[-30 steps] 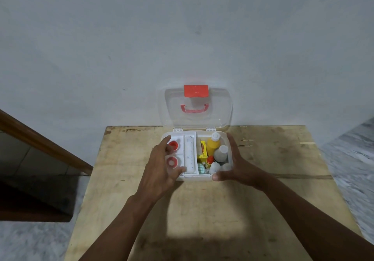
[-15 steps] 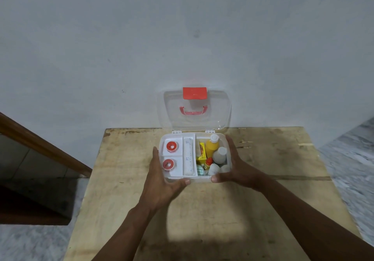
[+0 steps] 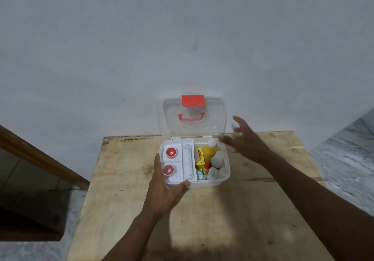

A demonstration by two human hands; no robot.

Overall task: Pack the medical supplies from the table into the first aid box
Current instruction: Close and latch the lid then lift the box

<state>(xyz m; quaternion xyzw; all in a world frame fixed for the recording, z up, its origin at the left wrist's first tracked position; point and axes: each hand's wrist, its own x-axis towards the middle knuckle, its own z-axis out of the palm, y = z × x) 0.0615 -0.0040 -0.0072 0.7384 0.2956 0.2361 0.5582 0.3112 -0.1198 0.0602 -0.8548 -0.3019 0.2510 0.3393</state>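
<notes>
The white first aid box [image 3: 226,176] stands on the wooden table [image 3: 125,171], its clear lid [image 3: 214,119] upright against the wall with a red latch and red handle. A white tray insert in its left half holds two red-cored tape rolls [image 3: 171,152] and a white wrapped roll [image 3: 187,160]. The right half holds a yellow bottle [image 3: 209,151], a yellow packet, white bottles and a small red-capped bottle. My left hand [image 3: 165,192] grips the box's front-left corner. My right hand [image 3: 245,139] is blurred, fingers spread, in the air beside the lid's right edge, holding nothing.
A grey wall rises directly behind the table. A brown wooden rail [image 3: 40,159] slopes at the left over a dark drop. Marble floor [image 3: 344,163] shows at the right. The table's near half is bare wood in front of the box.
My right hand has let go of the box's right side and risen toward the lid's right edge. My left hand has stayed on the front-left corner.
</notes>
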